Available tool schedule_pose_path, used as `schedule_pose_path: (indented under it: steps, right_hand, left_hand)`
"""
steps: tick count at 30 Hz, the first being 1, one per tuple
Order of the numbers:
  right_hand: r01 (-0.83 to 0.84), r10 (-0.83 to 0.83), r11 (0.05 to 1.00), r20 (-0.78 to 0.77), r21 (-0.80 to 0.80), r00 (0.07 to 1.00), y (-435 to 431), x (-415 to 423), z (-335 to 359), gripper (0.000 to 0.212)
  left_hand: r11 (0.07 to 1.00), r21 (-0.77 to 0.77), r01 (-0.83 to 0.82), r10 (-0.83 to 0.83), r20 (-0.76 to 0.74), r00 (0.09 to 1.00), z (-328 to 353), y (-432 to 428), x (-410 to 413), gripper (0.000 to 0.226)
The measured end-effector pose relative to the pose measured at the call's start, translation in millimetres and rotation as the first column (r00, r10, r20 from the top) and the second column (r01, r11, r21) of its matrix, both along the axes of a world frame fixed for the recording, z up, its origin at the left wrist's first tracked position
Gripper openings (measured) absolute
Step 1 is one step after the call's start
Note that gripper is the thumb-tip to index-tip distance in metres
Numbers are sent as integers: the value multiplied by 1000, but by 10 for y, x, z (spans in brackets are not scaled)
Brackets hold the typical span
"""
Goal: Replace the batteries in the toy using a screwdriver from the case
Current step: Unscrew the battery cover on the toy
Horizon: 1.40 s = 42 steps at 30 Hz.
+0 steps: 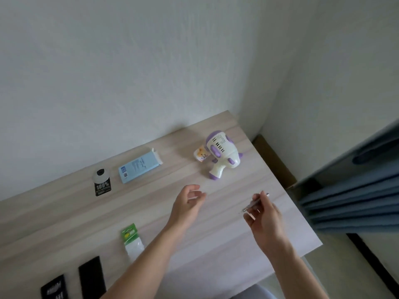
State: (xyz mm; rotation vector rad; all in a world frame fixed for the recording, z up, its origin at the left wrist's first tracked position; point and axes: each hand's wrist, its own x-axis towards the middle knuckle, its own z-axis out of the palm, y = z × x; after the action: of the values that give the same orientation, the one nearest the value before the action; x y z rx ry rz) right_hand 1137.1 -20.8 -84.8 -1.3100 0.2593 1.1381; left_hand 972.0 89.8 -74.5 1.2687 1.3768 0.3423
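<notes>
Bare forearms (151, 255); left hand (186, 202) and right hand (266, 215) bare.

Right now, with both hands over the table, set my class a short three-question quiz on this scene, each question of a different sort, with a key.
1. True or false: the right hand pinches the slim screwdriver.
2. Where is the purple-and-white toy? A) in a drawer B) lying on the table, beyond both hands C) on a shelf
3. Fill in: the left hand, fingers loosely curled, holds ___.

Key: 1 true; 2 B; 3 nothing.
</notes>
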Motion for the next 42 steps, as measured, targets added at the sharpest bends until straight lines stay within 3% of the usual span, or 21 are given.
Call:
schedule_pose_path:
  steps: [5,7,10,14,19,22,27,36,42]
  right_hand:
    - [-184,207,975,203,-122,957,337,668,-202,42]
    - [-218,248,965,238,-147,939,527,859,-255,42]
    - [-237,274,957,249,-167,929,796,1079,-388,39]
    - [-291,314,947,198,-138,928,1097,1229,-533,40]
    - [-393,396,918,71,-51,915,1362,1282,-589,42]
    - [-442,442,897,15,-9,897,1453,1275,-555,45]
    - [-474,474,880,57,-13,879,1404,1196,-492,44]
    - [-567,555,824,227,-17,800,1030,676,-110,45]
    - [-574,570,818,207,-47,795,592,54,138,43]
  left_hand:
    - [991,-64,-122,125,47,991,-155,401,816,33]
    - [978,-108,-180,189,83,978,-178,570,1083,33]
    - [953,-146,-267,273,27,962,-265,796,1354,53]
    - [930,-122,-347,349,2,937,-402,956,1514,25]
    - [920,-41,-389,389,-12,921,-552,1023,1565,11]
    - [921,-26,-389,388,-24,921,-629,1022,1555,14]
    - [891,-39,-453,451,-38,891,-649,936,1450,28]
    - [746,-285,-602,655,155,739,-450,571,819,30]
    - [758,-378,-531,626,195,755,-191,56,52,30]
